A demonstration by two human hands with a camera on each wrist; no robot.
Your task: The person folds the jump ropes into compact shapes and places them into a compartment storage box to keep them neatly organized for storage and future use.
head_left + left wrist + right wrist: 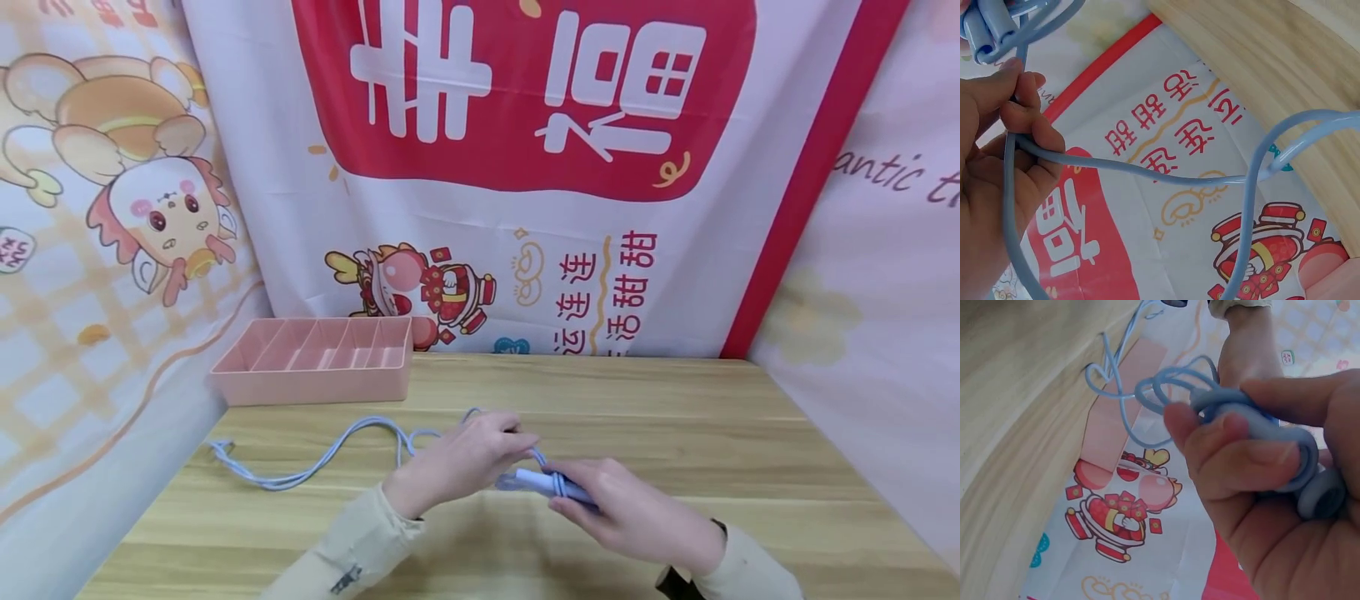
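Note:
A light-blue jump rope has its handles (pixel 534 480) bundled together, with turns of its cord (pixel 561 485) wound around them. My right hand (pixel 637 518) grips this bundle, fingers curled about it. To its left, my left hand (pixel 480 450) pinches the cord just beyond the handles. In the left wrist view the cord (pixel 1147 173) runs between the curled fingers of that hand. The hollow handle ends show in the right wrist view, beside my right palm (pixel 1297 550). Loose doubled cord (pixel 288 481) trails across the table toward the left edge.
A pink divided box (pixel 315 386) with several compartments stands at the back left of the wooden table (pixel 600 387). Printed cloths hang behind the table and along both sides, the back one (pixel 697 275) meeting its rear edge.

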